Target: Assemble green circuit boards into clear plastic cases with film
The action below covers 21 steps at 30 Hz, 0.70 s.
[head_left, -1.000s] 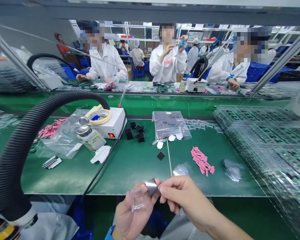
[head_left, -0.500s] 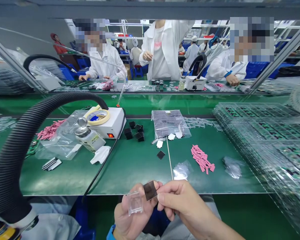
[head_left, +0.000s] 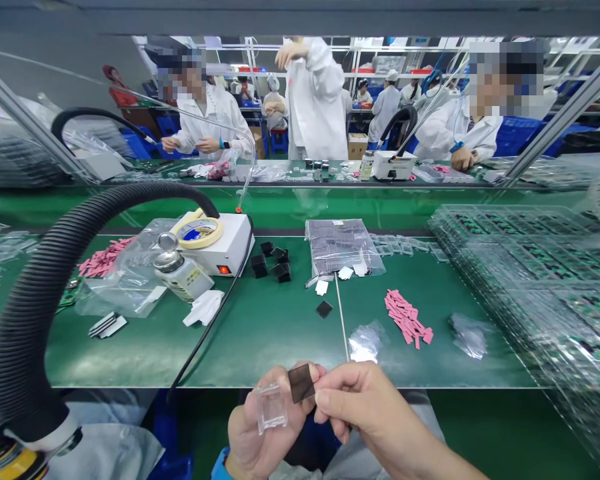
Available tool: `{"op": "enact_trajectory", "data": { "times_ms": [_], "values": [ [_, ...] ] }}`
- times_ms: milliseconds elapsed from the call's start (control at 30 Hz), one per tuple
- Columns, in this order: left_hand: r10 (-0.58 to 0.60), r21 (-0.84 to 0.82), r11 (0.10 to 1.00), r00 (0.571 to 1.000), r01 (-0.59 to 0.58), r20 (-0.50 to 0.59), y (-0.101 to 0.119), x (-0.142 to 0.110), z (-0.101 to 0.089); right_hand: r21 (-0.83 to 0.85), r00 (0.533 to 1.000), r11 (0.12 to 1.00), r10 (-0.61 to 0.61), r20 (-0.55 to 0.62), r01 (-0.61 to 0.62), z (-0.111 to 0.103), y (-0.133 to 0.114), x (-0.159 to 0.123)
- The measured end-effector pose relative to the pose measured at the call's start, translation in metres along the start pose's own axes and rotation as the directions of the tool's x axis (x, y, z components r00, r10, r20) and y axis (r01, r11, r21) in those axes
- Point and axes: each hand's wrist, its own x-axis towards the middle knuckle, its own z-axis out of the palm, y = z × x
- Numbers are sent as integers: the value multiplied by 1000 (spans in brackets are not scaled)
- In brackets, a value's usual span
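Low in the head view, in front of the bench edge, my left hand (head_left: 260, 437) is closed round a small clear plastic case (head_left: 271, 407). My right hand (head_left: 360, 407) pinches a small dark square piece (head_left: 301, 382) by its edge, right beside the case and touching the fingertips of the left hand. Another dark square (head_left: 323, 309) lies on the green mat (head_left: 270, 333) further out. A pile of pink strips (head_left: 407, 319) lies to the right of it.
A black ribbed hose (head_left: 45, 280) arcs over the left. Behind are a white box with a tape roll (head_left: 215, 243), a metal-topped bottle (head_left: 180, 273), black blocks (head_left: 273, 261), a bag of dark parts (head_left: 340, 247) and stacked clear trays (head_left: 545, 280) at right. People in white coats work across the belt.
The dark square in my right hand has turned from a shiny tilted face to flat and dark, staying beside the clear case. A person opposite has stood up and turned away.
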Motion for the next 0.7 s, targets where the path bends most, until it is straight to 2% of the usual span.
{"op": "enact_trajectory", "data": {
  "times_ms": [700],
  "values": [
    [-33, 16, 999, 999, 34, -37, 1, -1, -3, -64, 999, 998, 23, -32, -25, 1, -1, 1]
  ]
}}
